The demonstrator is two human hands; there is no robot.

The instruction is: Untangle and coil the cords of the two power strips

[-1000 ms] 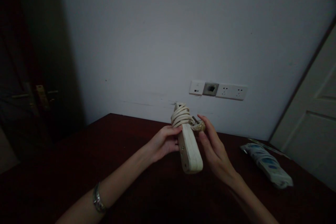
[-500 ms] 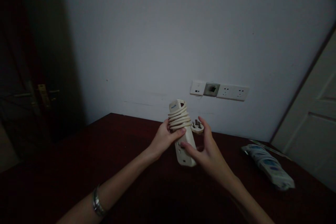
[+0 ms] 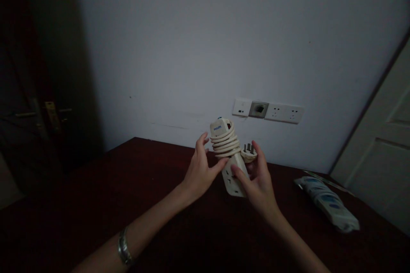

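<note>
A white power strip is held up above the dark red table, tilted, with its sockets towards me. Several turns of its white cord are wound round its upper half. The three-pin plug sticks out to the right of the coil, pins up. My right hand grips the strip's lower part, thumb on the front face and index finger beside the plug. My left hand is open at the left side, fingers apart from the coil, its thumb tip touching the strip just under the cord.
The dark red table stands against a pale wall with a row of sockets. A wrapped power strip in clear plastic lies at the right, with a thin flat strip behind it. Doors stand at both sides.
The power strip has moved slightly right and up in my right hand. My left hand's fingers have come away from the coil and spread.
</note>
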